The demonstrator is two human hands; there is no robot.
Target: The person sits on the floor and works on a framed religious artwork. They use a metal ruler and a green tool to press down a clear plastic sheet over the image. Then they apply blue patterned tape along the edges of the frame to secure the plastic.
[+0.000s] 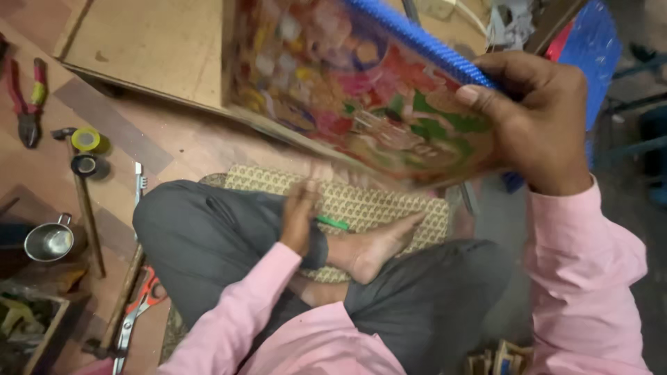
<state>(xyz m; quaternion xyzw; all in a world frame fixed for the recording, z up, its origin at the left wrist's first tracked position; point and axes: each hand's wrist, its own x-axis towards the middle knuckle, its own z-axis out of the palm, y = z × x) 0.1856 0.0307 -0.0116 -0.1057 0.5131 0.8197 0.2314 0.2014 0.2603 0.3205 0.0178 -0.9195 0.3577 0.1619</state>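
My right hand point(535, 118) grips the right edge of a large, colourful picture panel point(361, 83) with a blue ribbed edge, holding it tilted above my crossed legs. My left hand point(300, 215) rests by my knee, blurred, fingers up toward the panel's lower edge; whether it touches the panel is unclear. A green pen-like stick point(333, 223) lies on the patterned mat point(389, 208) beside that hand.
A wooden board point(146, 42) lies on the floor at the top left. Red pliers point(28, 97), yellow and black tape rolls point(87, 139), a hammer point(87, 208), a steel cup point(48, 242) and red-handled scissors point(139, 305) are at the left.
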